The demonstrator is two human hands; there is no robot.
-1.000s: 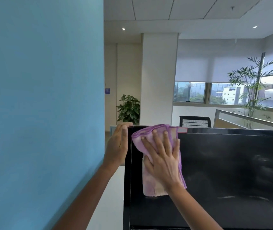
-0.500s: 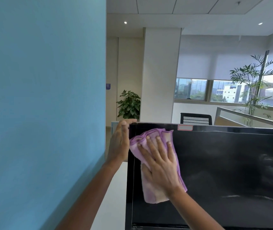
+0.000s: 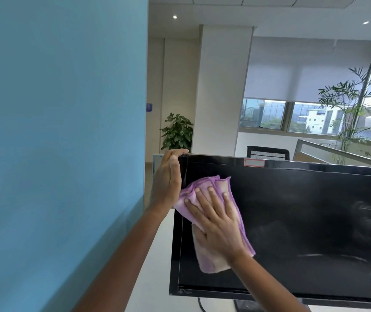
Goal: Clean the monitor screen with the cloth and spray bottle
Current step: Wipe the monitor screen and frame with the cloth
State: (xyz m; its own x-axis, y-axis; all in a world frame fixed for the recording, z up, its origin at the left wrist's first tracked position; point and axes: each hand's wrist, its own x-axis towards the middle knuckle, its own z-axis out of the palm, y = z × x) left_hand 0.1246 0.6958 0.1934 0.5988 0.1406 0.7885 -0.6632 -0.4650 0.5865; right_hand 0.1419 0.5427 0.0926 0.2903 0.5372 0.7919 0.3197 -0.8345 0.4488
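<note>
A black monitor (image 3: 304,221) with a dark, switched-off screen fills the lower right. My right hand (image 3: 216,224) lies flat with spread fingers, pressing a purple cloth (image 3: 211,260) against the screen's left part. My left hand (image 3: 167,179) grips the monitor's upper left corner, thumb over the top edge. A small red-framed label (image 3: 254,163) sits on the top bezel. No spray bottle is in view.
A blue partition wall (image 3: 60,143) stands close on the left. The white desk (image 3: 153,275) runs below the monitor, with a cable (image 3: 201,305) under it. Beyond are a white pillar (image 3: 220,91), potted plants (image 3: 176,131), a black chair back (image 3: 268,152) and windows.
My right hand has slid the cloth down the screen's left side, away from the top edge. My left hand still holds the corner. The view has tilted down a little.
</note>
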